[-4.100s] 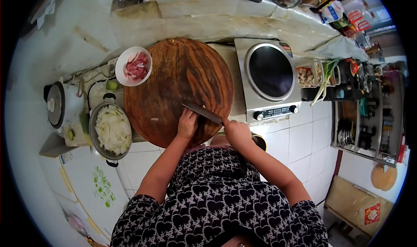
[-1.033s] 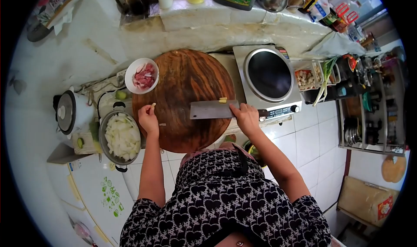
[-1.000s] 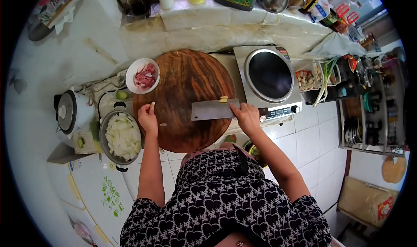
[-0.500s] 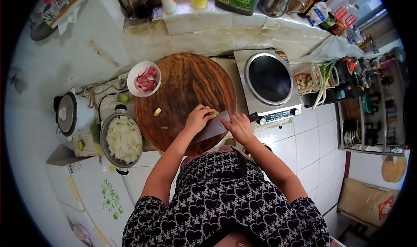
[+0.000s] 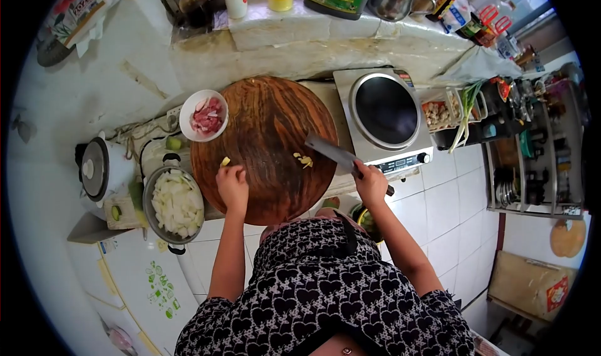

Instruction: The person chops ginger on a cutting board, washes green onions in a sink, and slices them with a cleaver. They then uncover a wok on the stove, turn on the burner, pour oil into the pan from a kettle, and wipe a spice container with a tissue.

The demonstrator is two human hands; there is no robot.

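My right hand (image 5: 374,182) grips the handle of a cleaver (image 5: 332,152), whose blade slants up and left over the right edge of the round wooden chopping board (image 5: 275,118). A few cut yellowish pieces, apparently ginger (image 5: 304,160), lie just below the blade. My left hand (image 5: 232,188) is over the board's left part, fingers loosely bent and apart. Its fingertips are right at a small piece of ginger (image 5: 225,161); whether they touch it I cannot tell.
A bowl of sliced raw meat (image 5: 206,116) sits at the board's upper left. Left of the board stands a pot of cut white vegetable (image 5: 178,202), with a rice cooker (image 5: 97,168) beyond. An induction cooker (image 5: 386,110) and baskets with green onions (image 5: 466,115) are on the right.
My left hand has left the cut pieces and moved left across the board to the lone piece. My right hand has lifted the cleaver away to the right, turning its blade upward.
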